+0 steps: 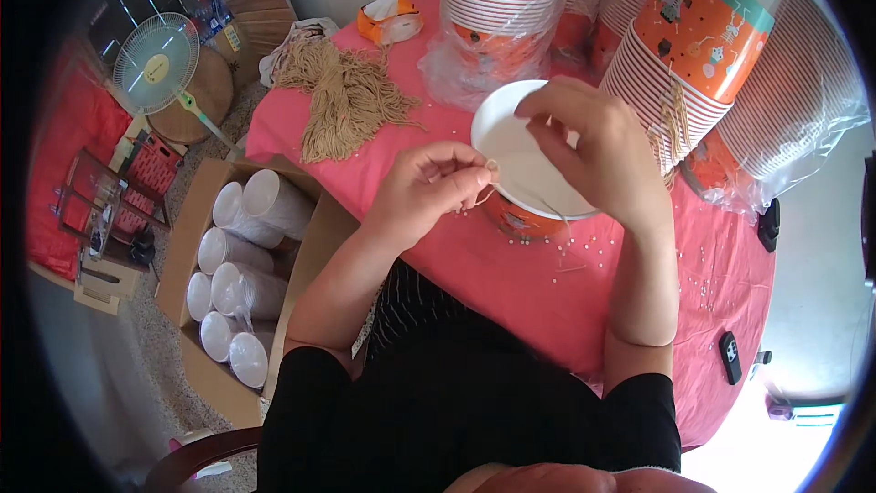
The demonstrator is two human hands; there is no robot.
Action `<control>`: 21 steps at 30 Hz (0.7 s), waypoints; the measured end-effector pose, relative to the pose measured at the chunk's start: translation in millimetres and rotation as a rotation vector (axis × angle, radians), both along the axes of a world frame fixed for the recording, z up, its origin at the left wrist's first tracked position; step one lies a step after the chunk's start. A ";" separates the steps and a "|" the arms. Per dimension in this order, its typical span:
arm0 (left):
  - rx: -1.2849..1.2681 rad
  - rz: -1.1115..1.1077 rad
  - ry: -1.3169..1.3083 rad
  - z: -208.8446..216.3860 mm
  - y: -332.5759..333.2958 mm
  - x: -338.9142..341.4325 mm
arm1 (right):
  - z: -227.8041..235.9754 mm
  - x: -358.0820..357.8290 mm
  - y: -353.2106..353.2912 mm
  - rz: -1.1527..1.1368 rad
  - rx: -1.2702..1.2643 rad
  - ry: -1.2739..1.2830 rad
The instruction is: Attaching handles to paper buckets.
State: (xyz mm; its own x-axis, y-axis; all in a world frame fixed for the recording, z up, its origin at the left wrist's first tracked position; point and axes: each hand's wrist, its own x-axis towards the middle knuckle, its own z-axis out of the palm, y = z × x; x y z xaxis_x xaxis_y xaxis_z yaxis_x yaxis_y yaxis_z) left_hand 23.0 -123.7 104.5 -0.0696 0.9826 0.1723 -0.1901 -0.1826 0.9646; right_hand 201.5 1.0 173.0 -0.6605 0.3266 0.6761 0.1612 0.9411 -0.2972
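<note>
My left hand (429, 192) is closed in a pinch on a tan cord (493, 167), which forms a small loop at the fingertips, with a tail hanging below. Over the bucket's right side, my right hand (593, 141) is curled with thumb and forefinger close together. Whatever lies between those fingertips is too small to make out. Beneath both hands stands an orange printed paper bucket (527, 219) with a white inside. A strand of cord (547, 205) crosses its near rim. Small white beads (589, 251) lie scattered on the pink tablecloth (511, 301) in front of it.
A heap of tan cords (351, 105) lies at the left. Stacked buckets (502, 0) stand behind, and more (698, 36) at the right with cords (675, 123) draped on them. A remote (730, 358) lies at the right edge. A carton (196, 347) of wrapped cups stands left.
</note>
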 end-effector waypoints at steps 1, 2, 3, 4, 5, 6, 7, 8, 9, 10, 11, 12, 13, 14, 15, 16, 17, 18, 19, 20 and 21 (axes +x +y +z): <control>0.001 0.003 -0.029 -5.0 1.9 -1.9 | 4.5 2.1 -5.2 0.101 -0.047 -0.056; 0.001 0.006 -0.030 -5.2 2.3 -2.9 | 7.3 4.1 -10.6 0.200 -0.095 -0.113; 0.000 -0.012 -0.069 -5.4 2.7 -3.9 | 7.4 3.8 -16.5 0.241 -0.081 -0.120; -0.002 -0.029 -0.107 -5.8 2.6 -4.7 | 6.1 0.7 -17.5 0.243 -0.081 -0.122; -0.001 -0.029 -0.107 -5.5 2.3 -4.6 | 4.5 -1.4 -18.2 0.249 -0.020 -0.119; -0.002 -0.026 -0.107 -5.3 1.8 -4.6 | 3.1 -2.5 -18.4 0.254 0.040 -0.117; -0.002 -0.024 -0.106 -5.0 1.2 -4.4 | 2.5 -2.9 -18.3 0.254 0.041 -0.117; -0.002 -0.023 -0.107 -4.7 0.9 -3.9 | 1.8 -3.6 -18.1 0.257 0.041 -0.121; -0.004 -0.019 -0.102 -3.8 0.9 -2.6 | 1.5 -4.2 -18.1 0.261 0.041 -0.125; -0.007 -0.015 -0.096 -2.8 0.7 -1.3 | 1.7 -4.1 -18.2 0.262 0.041 -0.126; -0.007 -0.014 -0.097 -1.4 0.7 -0.2 | 1.6 -3.5 -17.6 0.252 0.032 -0.124; 0.016 -0.004 -0.070 0.3 0.5 0.9 | 1.7 -2.5 -16.7 0.241 0.022 -0.123; 0.039 0.005 -0.042 0.7 0.2 1.3 | 2.5 -0.7 -15.0 0.242 0.022 -0.124; 0.039 0.007 -0.043 -0.5 -0.5 1.1 | 5.2 2.4 -12.9 0.239 -0.047 -0.104; 0.048 0.036 0.013 -3.2 -1.1 0.5 | 8.5 5.3 -11.7 0.236 -0.115 -0.084; 0.056 0.066 0.068 -5.6 -1.7 0.1 | 13.8 8.6 -13.4 0.254 -0.194 -0.079; 0.055 0.067 0.069 -7.2 -1.2 1.2 | 13.8 9.9 -11.6 0.255 -0.194 -0.079; 0.084 0.074 0.061 -8.6 -0.2 3.3 | 13.7 10.6 -9.1 0.259 -0.154 -0.066; 0.112 0.081 0.053 -9.1 0.1 4.3 | 13.7 10.9 -7.7 0.263 -0.114 -0.053; 0.113 0.079 0.052 -8.8 0.0 4.5 | 13.5 11.6 -7.9 0.261 -0.113 -0.054; 0.112 0.094 0.073 -7.5 -0.5 4.7 | 13.6 12.3 -8.5 0.252 -0.113 -0.048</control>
